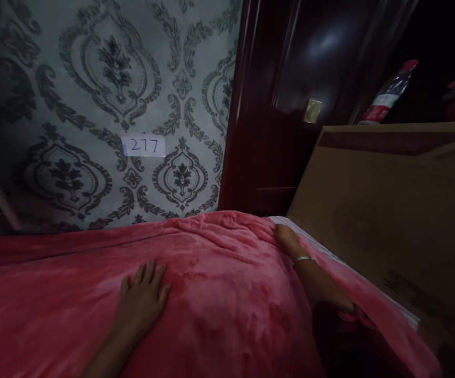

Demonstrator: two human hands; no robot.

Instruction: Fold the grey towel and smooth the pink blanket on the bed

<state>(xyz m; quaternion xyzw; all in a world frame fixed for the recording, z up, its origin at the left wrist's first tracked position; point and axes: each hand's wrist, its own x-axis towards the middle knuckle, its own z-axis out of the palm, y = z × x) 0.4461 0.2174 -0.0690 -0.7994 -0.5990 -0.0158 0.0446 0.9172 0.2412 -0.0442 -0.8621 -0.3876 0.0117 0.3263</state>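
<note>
The soft red fleece blanket (227, 283) is being seen closest to the camera, spread across the bed and filling the lower half of the view, its surface rumpled into shallow folds near the far edge. It is being pressed by the left hand (144, 296), which is lying flat on it with the fingers (150, 273) spread apart and nothing clasped. The right hand (286, 237) is being held at the blanket's far right corner, beside the headboard; its fingers are being hidden among the folds, so it cannot be told whether the cloth is being gripped or only touched. A thin silver bangle (303, 259) is being worn on the right wrist. The two hands are being kept well apart, one on the middle of the blanket and one at its edge.

Just beside the right hand, a strip of pale striped sheet (321, 247) is being shown between the blanket and the plain light brown wooden headboard (384, 210). On top of the headboard a clear plastic bottle with a red cap and red label (388, 94) is being seen, tilted. Behind it a dark glossy reddish-brown wooden door (282, 105) is standing. The wall beyond the bed is being covered by grey damask-patterned wallpaper (93, 79), on which a small white label reading 277 (143, 145) is being displayed.
</note>
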